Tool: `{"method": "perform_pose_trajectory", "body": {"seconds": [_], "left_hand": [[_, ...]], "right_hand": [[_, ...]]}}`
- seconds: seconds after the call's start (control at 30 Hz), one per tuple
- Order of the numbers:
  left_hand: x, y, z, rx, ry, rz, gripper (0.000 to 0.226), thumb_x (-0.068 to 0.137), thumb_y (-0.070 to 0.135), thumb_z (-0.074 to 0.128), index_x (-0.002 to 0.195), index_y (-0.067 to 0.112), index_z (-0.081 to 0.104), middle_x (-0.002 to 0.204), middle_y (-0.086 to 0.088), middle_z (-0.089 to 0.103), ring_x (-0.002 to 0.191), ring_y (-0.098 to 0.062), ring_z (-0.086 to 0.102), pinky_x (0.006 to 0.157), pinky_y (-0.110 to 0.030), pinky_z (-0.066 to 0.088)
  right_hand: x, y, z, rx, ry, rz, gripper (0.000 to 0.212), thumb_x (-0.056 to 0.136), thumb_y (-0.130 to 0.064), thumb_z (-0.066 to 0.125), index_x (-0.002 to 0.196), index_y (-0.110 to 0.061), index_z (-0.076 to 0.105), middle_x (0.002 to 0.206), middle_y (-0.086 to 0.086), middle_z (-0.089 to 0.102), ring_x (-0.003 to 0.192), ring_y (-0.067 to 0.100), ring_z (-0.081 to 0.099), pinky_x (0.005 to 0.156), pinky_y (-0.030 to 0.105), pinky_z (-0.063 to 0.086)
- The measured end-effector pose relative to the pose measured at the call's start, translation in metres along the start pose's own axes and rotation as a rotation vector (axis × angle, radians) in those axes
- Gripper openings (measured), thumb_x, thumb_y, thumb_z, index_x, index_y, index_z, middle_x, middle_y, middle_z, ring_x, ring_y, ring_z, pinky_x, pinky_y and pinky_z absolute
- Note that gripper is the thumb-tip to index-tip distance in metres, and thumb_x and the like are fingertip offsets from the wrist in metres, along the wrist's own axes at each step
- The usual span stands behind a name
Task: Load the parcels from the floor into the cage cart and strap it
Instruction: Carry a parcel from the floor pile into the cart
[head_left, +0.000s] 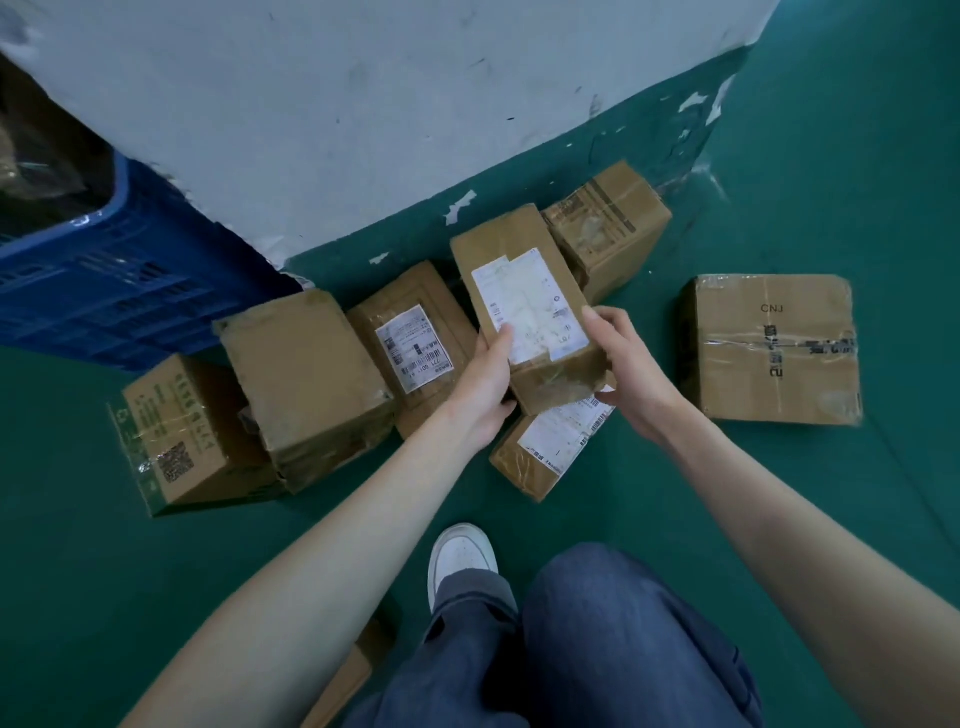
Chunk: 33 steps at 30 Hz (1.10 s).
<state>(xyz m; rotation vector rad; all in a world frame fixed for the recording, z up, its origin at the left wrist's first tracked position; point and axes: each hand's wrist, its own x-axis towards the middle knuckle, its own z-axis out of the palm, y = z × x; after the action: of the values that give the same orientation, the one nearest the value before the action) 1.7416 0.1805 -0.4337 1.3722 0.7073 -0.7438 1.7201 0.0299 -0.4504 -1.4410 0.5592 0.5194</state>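
Green-painted floor (675, 519) at the foot of a grey wall, strewn with taped cardboard parcels. The long labelled parcel (524, 306) is raised above the others, its long axis running away from the person and tilted slightly left. The left hand (485, 384) and right hand (631, 369) each close their grip on its near end, thumbs on top. Its white shipping label is creased, its tape wrinkled. No cage cart is visible.

The green floor (779, 519) carries six brown cardboard boxes (306, 374) near the wall. One box marked CNJ (774, 348) lies apart on the right. A blue plastic crate (104, 280) stands on the left.
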Motion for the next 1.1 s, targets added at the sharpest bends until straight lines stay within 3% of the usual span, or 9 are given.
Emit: {"method": "perform_pose_trajectory", "body": {"seconds": [0.07,0.1,0.2,0.3,0.43,0.57,0.63,0.77,1.1], "left_hand": [[-0.013,0.0,0.0,0.033,-0.019,0.048,0.043,0.105,0.042,0.036,0.148,0.036,0.032,0.133,0.002,0.061,0.109,-0.012,0.06,0.097,-0.035,0.048],[-0.024,0.003,-0.001,0.054,-0.031,0.069,0.043,0.106,0.041,0.034,0.148,0.037,0.03,0.134,0.003,0.06,0.107,-0.01,0.061,0.089,-0.031,0.049],[-0.067,0.026,-0.003,0.122,-0.091,0.122,0.046,0.106,0.042,0.034,0.15,0.041,0.024,0.139,0.006,0.056,0.109,-0.007,0.06,0.078,-0.025,0.048],[-0.14,0.059,-0.004,0.16,-0.123,0.129,0.049,0.105,0.044,0.037,0.151,0.041,0.023,0.141,0.01,0.056,0.117,-0.009,0.059,0.085,-0.026,0.048],[-0.272,0.092,0.001,0.16,-0.129,0.135,0.046,0.104,0.047,0.037,0.149,0.046,0.028,0.139,0.018,0.056,0.124,-0.006,0.056,0.108,-0.036,0.041],[-0.426,0.104,0.014,0.099,-0.116,0.103,0.045,0.104,0.044,0.035,0.149,0.046,0.029,0.14,0.019,0.054,0.124,-0.002,0.054,0.103,-0.023,0.043],[-0.498,0.103,0.016,0.045,-0.097,0.096,0.046,0.105,0.043,0.035,0.151,0.044,0.028,0.141,0.017,0.054,0.125,-0.002,0.054,0.107,-0.027,0.043],[-0.602,0.086,0.021,-0.004,-0.018,0.126,0.043,0.104,0.044,0.037,0.147,0.046,0.035,0.139,0.02,0.055,0.127,-0.003,0.053,0.114,-0.038,0.037],[-0.737,0.027,0.001,-0.168,0.217,0.141,0.04,0.105,0.041,0.037,0.144,0.044,0.041,0.129,0.024,0.061,0.118,0.003,0.057,0.112,-0.034,0.04]], "right_hand": [[-0.007,-0.002,0.003,0.017,0.016,-0.034,0.035,0.099,-0.041,0.053,0.126,-0.024,0.04,0.121,0.003,0.056,0.08,0.002,0.067,0.061,0.022,0.053],[-0.015,-0.006,0.006,0.03,0.011,-0.048,0.037,0.098,-0.038,0.056,0.128,-0.025,0.039,0.123,0.005,0.056,0.079,0.001,0.068,0.06,0.02,0.053],[-0.054,-0.029,0.011,0.074,0.01,-0.083,0.058,0.087,-0.048,0.063,0.139,-0.039,0.04,0.135,0.003,0.053,0.11,0.012,0.064,0.084,0.032,0.056],[-0.123,-0.069,0.018,0.114,0.042,-0.084,0.066,0.077,-0.06,0.061,0.139,-0.048,0.043,0.142,-0.002,0.05,0.125,0.014,0.055,0.105,0.044,0.047],[-0.247,-0.134,0.022,0.092,0.081,-0.085,0.064,0.083,-0.065,0.052,0.143,-0.046,0.042,0.145,-0.01,0.049,0.131,0.005,0.049,0.115,0.044,0.036],[-0.387,-0.194,0.018,-0.02,0.044,-0.071,0.053,0.084,-0.069,0.048,0.136,-0.061,0.043,0.141,-0.023,0.05,0.138,0.007,0.04,0.118,0.048,0.028],[-0.456,-0.224,0.017,-0.054,-0.016,-0.064,0.043,0.085,-0.066,0.049,0.127,-0.07,0.045,0.132,-0.03,0.053,0.138,0.009,0.04,0.118,0.048,0.029],[-0.554,-0.252,0.014,-0.111,-0.11,-0.076,0.043,0.082,-0.061,0.054,0.124,-0.07,0.047,0.135,-0.013,0.056,0.135,0.013,0.045,0.117,0.048,0.032],[-0.652,-0.262,0.047,-0.342,-0.332,0.004,0.035,0.098,-0.039,0.057,0.111,-0.072,0.055,0.134,0.001,0.057,0.119,0.011,0.058,0.111,0.041,0.04]]}}
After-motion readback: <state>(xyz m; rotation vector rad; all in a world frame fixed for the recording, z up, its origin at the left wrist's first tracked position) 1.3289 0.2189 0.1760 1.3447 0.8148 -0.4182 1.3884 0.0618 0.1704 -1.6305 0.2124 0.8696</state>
